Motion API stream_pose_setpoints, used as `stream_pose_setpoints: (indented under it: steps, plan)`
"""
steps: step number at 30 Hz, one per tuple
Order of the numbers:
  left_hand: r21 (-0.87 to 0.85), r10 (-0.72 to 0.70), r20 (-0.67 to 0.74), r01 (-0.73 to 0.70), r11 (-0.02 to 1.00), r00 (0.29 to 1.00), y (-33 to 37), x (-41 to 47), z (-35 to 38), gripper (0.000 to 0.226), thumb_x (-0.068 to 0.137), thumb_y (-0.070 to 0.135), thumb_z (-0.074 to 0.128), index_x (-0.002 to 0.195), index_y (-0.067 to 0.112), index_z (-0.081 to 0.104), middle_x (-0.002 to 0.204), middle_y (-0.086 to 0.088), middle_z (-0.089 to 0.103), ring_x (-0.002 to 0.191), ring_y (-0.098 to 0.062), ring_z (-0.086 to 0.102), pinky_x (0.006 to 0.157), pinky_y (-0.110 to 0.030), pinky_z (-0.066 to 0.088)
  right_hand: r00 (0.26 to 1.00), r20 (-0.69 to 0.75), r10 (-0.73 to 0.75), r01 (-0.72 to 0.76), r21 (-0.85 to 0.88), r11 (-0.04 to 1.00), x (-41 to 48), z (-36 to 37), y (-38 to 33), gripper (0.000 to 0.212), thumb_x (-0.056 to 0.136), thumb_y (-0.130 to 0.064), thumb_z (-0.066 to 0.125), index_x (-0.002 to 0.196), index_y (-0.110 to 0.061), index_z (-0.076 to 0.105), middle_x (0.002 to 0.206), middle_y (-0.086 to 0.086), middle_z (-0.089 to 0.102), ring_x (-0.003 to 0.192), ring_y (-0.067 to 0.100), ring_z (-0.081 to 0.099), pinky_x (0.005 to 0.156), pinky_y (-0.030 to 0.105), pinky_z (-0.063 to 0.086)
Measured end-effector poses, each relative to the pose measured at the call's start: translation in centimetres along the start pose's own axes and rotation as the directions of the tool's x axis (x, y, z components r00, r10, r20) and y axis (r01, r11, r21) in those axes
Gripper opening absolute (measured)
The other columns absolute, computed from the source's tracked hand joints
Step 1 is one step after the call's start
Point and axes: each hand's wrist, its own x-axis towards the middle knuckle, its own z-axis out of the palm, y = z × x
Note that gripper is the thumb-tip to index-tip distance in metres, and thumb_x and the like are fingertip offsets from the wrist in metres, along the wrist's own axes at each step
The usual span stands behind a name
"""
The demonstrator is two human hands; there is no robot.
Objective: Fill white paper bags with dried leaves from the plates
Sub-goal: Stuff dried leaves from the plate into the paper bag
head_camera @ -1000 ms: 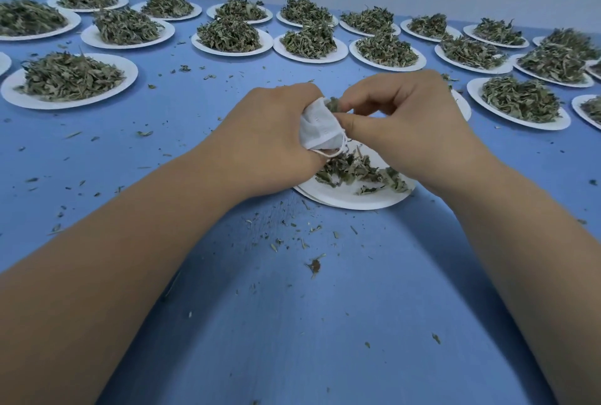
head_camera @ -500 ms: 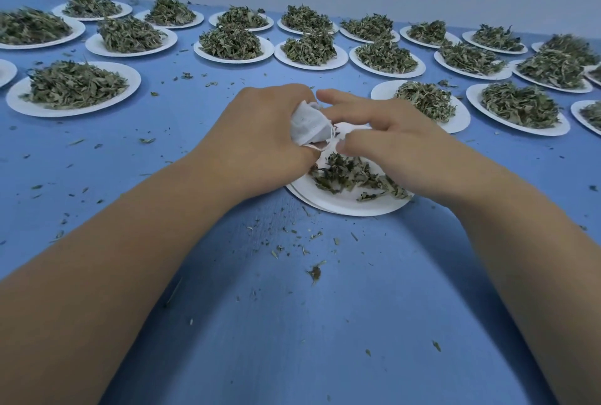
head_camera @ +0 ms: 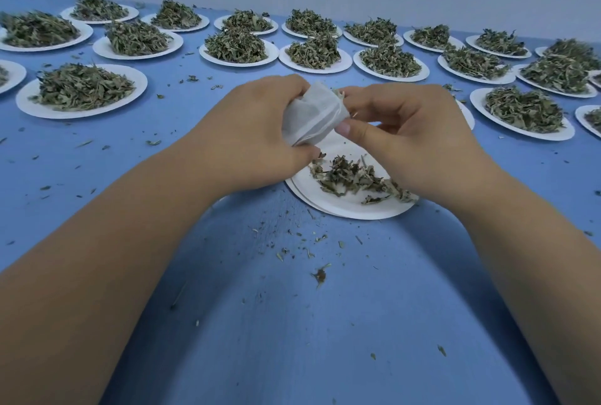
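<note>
My left hand [head_camera: 250,134] grips a small white paper bag [head_camera: 313,118], held tilted above the nearest white plate [head_camera: 351,207]. My right hand [head_camera: 400,131] pinches the bag's mouth between thumb and curled fingers, and a few leaf bits show at that opening. A thin scatter of dried green leaves [head_camera: 351,176] lies on the plate under both hands. The bag's far side is hidden behind my left fingers.
Several white plates heaped with dried leaves stand in rows across the far half of the blue table [head_camera: 292,323], for example at the left [head_camera: 81,89] and right [head_camera: 523,111]. Leaf crumbs [head_camera: 320,274] litter the table in front of the near plate.
My right hand came down to the plate half a second ago, then rose back to the bag's mouth with fingers curled. The bag now shows more of its side.
</note>
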Motion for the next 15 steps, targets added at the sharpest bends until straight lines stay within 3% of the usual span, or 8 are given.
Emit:
stream_pose_setpoints:
  steps: [2,5,7,11,13,15]
  plan:
    - [0.111,0.035,-0.034,-0.031,0.993,0.999,0.2,-0.2,-0.1,0.062,0.073,0.059,0.075,0.124,0.033,0.053,0.115,0.011,0.059,0.108,-0.019,0.053,0.083,-0.034,0.045,0.999,-0.032,-0.009,0.007,-0.062,0.998,-0.1,0.1,-0.1,0.019,0.092,-0.024,0.074,0.107,-0.034,0.077,0.113,-0.022,0.073,0.106,0.002,0.069,0.085,0.033,0.057]
    - [0.170,0.065,-0.088,-0.049,0.984,0.994,1.1,-0.5,0.3,0.047,0.071,0.068,0.069,0.096,0.033,0.052,0.088,0.014,0.054,0.087,-0.017,0.052,0.069,-0.035,0.040,0.997,-0.063,-0.054,0.048,-0.090,0.995,-0.2,0.4,-0.5,0.019,0.092,-0.021,0.074,0.107,-0.032,0.078,0.128,-0.016,0.068,0.117,-0.006,0.061,0.084,0.017,0.053]
    - [0.169,0.035,-0.126,-0.013,0.986,0.991,1.3,-0.5,0.6,0.041,0.074,0.065,0.068,0.084,0.031,0.046,0.077,0.012,0.051,0.075,-0.014,0.051,0.059,-0.032,0.035,0.995,-0.040,-0.092,0.087,-0.095,0.992,-0.3,0.6,-0.9,0.020,0.094,-0.018,0.072,0.108,-0.031,0.078,0.134,-0.011,0.065,0.124,-0.005,0.058,0.089,0.020,0.054]
    - [0.064,-0.064,-0.167,0.076,0.995,0.984,1.1,-0.1,0.4,0.041,0.075,0.062,0.070,0.076,0.026,0.051,0.074,0.009,0.056,0.068,-0.010,0.052,0.055,-0.029,0.037,0.989,0.068,-0.128,0.136,-0.133,0.982,-0.4,0.5,-1.2,0.027,0.098,-0.014,0.066,0.113,-0.035,0.075,0.140,-0.007,0.062,0.136,-0.001,0.049,0.099,0.024,0.050]
    - [0.053,-0.074,-0.150,0.082,0.995,0.986,1.0,0.0,0.4,0.040,0.076,0.057,0.073,0.070,0.025,0.049,0.068,0.007,0.053,0.062,-0.007,0.048,0.051,-0.028,0.030,0.983,0.153,-0.106,0.127,-0.130,0.983,-0.4,0.6,-1.2,0.027,0.100,-0.011,0.062,0.115,-0.031,0.075,0.142,-0.005,0.061,0.141,-0.003,0.042,0.103,0.024,0.047]
    - [0.035,-0.063,-0.120,0.068,0.997,0.991,0.9,0.0,0.6,0.031,0.078,0.052,0.073,0.076,0.026,0.056,0.072,0.007,0.058,0.066,-0.008,0.052,0.052,-0.026,0.035,0.973,0.217,-0.077,0.103,-0.114,0.988,-0.3,0.7,-1.2,0.026,0.103,-0.009,0.057,0.116,-0.023,0.075,0.141,-0.006,0.061,0.143,-0.007,0.037,0.106,0.026,0.045]
